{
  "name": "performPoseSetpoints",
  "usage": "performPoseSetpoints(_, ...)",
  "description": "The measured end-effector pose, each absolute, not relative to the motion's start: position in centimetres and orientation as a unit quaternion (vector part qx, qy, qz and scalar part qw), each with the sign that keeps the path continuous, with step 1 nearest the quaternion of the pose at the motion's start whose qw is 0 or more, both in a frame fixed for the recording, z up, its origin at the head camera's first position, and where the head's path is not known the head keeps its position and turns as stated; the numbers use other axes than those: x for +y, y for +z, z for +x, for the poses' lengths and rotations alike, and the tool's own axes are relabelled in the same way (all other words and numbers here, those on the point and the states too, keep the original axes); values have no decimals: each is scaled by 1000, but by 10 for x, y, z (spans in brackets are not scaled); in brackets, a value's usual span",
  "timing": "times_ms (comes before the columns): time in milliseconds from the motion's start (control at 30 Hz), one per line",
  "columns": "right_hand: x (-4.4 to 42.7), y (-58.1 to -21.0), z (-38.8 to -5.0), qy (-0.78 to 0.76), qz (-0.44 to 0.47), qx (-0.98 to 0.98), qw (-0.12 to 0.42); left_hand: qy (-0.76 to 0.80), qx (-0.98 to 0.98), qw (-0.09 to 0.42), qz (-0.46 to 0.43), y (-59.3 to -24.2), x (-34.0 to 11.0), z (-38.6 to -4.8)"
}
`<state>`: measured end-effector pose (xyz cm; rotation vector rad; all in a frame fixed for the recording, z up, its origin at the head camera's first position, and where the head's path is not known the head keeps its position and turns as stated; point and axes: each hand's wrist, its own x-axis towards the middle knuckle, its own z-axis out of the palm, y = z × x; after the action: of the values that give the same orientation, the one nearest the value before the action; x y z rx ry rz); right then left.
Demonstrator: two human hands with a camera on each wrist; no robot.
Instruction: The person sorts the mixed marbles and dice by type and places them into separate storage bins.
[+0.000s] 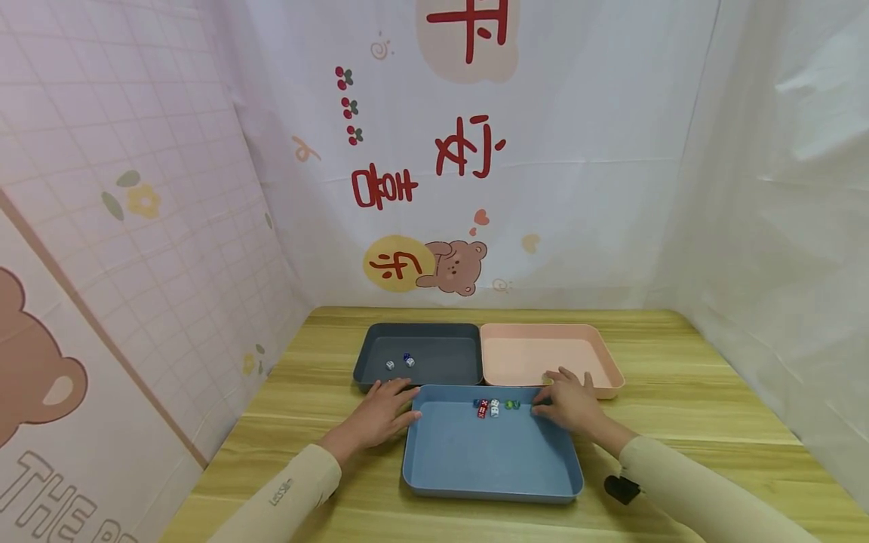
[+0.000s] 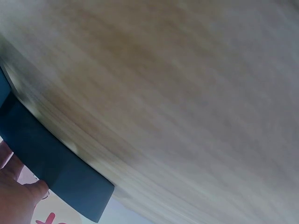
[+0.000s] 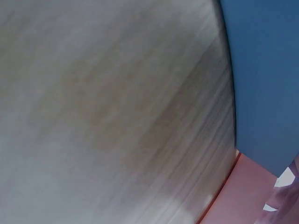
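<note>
A blue tray (image 1: 494, 452) lies nearest on the table, with red dice (image 1: 483, 409), white dice (image 1: 494, 408) and green dice (image 1: 512, 405) along its far side. My left hand (image 1: 382, 415) reaches with spread fingers across the near edge of a dark tray (image 1: 444, 354) and the blue tray's left far corner. Inside the dark tray lie white dice (image 1: 390, 365) and a dark blue die (image 1: 406, 356). At the blue tray's right far corner is my right hand (image 1: 572, 403), its fingers loosely bent and reaching over the rim of a pink tray (image 1: 536, 353). No die shows in either hand.
The dark and pink trays stand side by side behind the blue one on a wooden table (image 1: 706, 422). A printed white curtain (image 1: 577, 188) hangs behind and at both sides. Something black (image 1: 621, 489) sits below the right sleeve.
</note>
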<state>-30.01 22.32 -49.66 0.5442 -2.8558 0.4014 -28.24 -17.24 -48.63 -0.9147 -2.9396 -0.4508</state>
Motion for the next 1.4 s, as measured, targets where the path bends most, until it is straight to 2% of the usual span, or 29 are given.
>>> performPoseSetpoints(267, 222, -496, -301, 134, 197, -965, 110, -146, -944, 14, -297, -487, -172, -283)
performPoseSetpoints(600, 223, -496, -300, 133, 212, -964, 92, -147, -944, 13, -294, -487, -172, -282)
performPoseSetpoints(767, 224, -488, -302, 172, 212, -956, 108, -152, -943, 12, -294, -486, -171, -281)
performPoseSetpoints(900, 230, -470, -310, 239, 201, -941, 129, -149, -944, 12, -293, -486, -171, -282)
performPoseSetpoints(1100, 255, -463, -335, 307, 162, -932, 107, -149, -945, 10, -291, -487, -173, -283)
performPoseSetpoints(1400, 278, -470, -355, 259, 84, -959, 82, -144, -946, 10, -292, -487, -173, -283)
